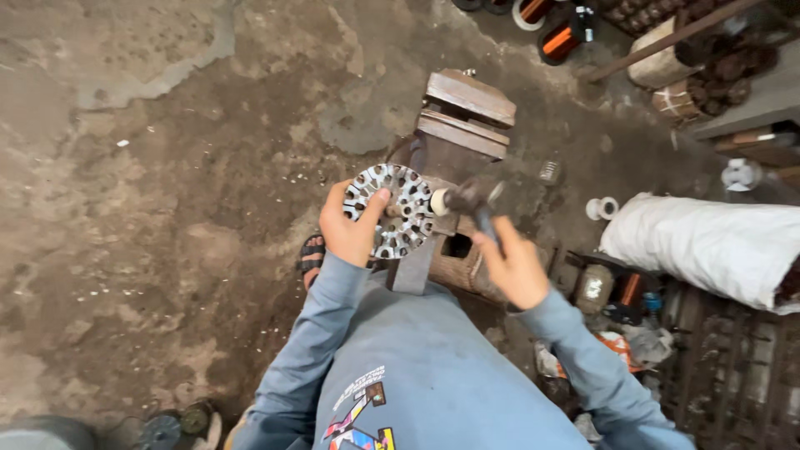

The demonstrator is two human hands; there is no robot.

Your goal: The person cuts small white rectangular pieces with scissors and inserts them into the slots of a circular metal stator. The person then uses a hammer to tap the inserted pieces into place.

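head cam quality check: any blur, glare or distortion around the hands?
Head view: the hammer in the right hand is smeared by motion blur; the left hand and slotted metal disc are sharper. Light is flat and dim, with soft shadows on the concrete floor. No glare, though the white sack is the brightest patch. Wide-angle stretch shows at the edges.

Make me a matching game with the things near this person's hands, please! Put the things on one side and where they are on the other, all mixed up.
Things:
1. slotted metal disc
2. hammer
3. white sack
4. copper wire spools

Places:
A. lying on the right
B. held by the left hand
C. at the top of the picture
D. gripped in the right hand

Pairs: 1-B, 2-D, 3-A, 4-C
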